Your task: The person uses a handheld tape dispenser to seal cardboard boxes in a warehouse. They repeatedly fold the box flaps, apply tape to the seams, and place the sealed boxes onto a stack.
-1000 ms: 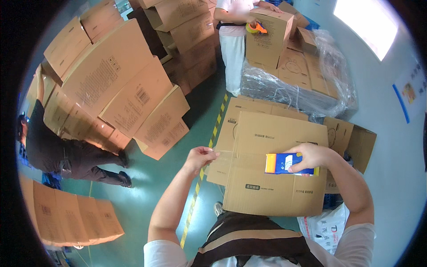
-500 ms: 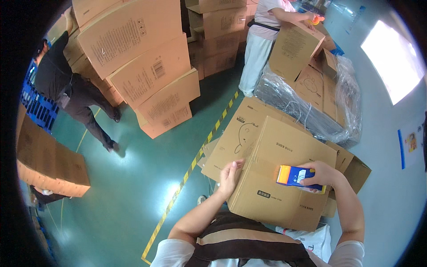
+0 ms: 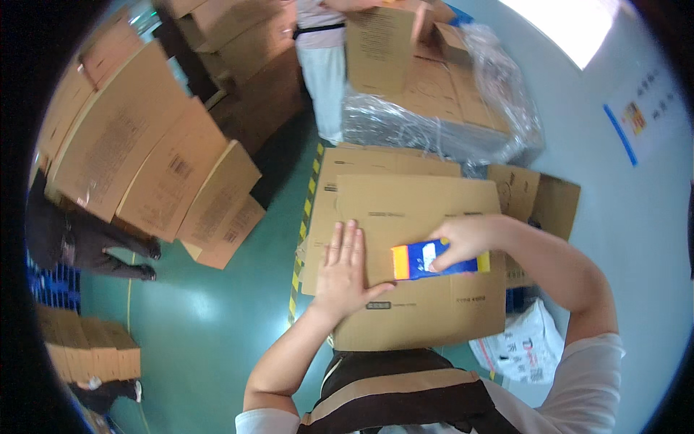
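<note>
A closed brown cardboard carton point(image 3: 426, 202) lies before me, its top facing up. My left hand point(image 3: 344, 278) rests flat on its left part, with the fingers stretched out and the thumb spread toward the middle. My right hand point(image 3: 463, 242) grips a blue and yellow tape dispenser point(image 3: 416, 260) from above. Its orange toothed end points left, low over the middle of the carton's top. Whether tape comes from it, I cannot make out. Flattened cardboard point(image 3: 325, 170) shows beneath and behind the carton.
Beyond lies a plastic-wrapped stack point(image 3: 455, 137), with another person point(image 3: 322, 79) beside it. Tall carton stacks point(image 3: 159, 166) stand at the left, near a person in dark clothes point(image 3: 79, 239). An open carton point(image 3: 557, 206) and a white sack point(image 3: 524, 343) are at the right.
My left hand has gone from the carton's left edge to lying flat on its top. The dispenser stays at the carton's middle in my right hand. My view has turned to the right.
</note>
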Motion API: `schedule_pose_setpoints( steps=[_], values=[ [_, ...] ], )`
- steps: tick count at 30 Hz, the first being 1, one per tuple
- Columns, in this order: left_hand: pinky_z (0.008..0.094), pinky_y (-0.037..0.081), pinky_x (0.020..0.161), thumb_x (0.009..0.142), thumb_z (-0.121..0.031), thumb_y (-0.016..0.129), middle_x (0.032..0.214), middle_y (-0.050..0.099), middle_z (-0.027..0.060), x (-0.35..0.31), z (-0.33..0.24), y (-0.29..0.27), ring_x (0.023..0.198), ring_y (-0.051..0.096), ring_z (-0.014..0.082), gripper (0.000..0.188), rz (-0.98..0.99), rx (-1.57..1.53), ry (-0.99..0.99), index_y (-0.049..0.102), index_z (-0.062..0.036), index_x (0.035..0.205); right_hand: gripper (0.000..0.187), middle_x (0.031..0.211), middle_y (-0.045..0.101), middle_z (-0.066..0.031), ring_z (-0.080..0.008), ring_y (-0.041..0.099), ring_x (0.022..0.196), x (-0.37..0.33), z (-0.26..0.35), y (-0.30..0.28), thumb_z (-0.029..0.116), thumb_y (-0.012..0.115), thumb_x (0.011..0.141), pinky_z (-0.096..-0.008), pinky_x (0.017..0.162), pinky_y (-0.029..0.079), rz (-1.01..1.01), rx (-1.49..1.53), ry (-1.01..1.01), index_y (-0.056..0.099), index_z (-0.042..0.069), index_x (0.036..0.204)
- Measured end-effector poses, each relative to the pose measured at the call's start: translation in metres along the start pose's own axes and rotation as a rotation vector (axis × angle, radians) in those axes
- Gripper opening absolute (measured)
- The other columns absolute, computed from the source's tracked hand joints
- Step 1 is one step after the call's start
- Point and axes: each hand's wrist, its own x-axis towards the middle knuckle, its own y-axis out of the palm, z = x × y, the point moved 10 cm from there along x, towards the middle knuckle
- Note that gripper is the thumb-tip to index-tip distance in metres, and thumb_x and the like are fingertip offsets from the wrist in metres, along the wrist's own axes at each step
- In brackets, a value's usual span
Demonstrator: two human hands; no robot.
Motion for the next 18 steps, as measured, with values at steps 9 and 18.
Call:
schedule_pose_setpoints(
  steps=[9,18],
  values=[
    [0.0438,0.016,0.108,0.067,-0.063,0.059,0.143,0.015,0.0246,-0.006,-0.01,-0.001,0.133,0.01,0.041,0.108,0.075,0.069,0.0,0.016,0.0092,0.135,0.068,0.106,0.062,-0.0133,-0.0254,0.06,0.094,-0.092,-0.137,0.008,0.05,0.066,0.066,-0.0338,0.081,0.047,-0.033,-0.059,0.11,0.055,0.007,0.118],
    [0.0463,0.017,0.107,0.067,-0.064,0.058,0.143,0.015,0.0239,-0.007,-0.02,-0.005,0.133,0.012,0.0415,0.107,0.037,0.077,0.03,0.015,0.0068,0.136,0.08,0.11,0.061,-0.0099,-0.0237,0.058,0.098,-0.159,-0.233,0.018,0.051,0.075,0.058,-0.0328,0.085,0.045,-0.131,0.06,0.194,0.05,0.016,0.125]
  ],
)
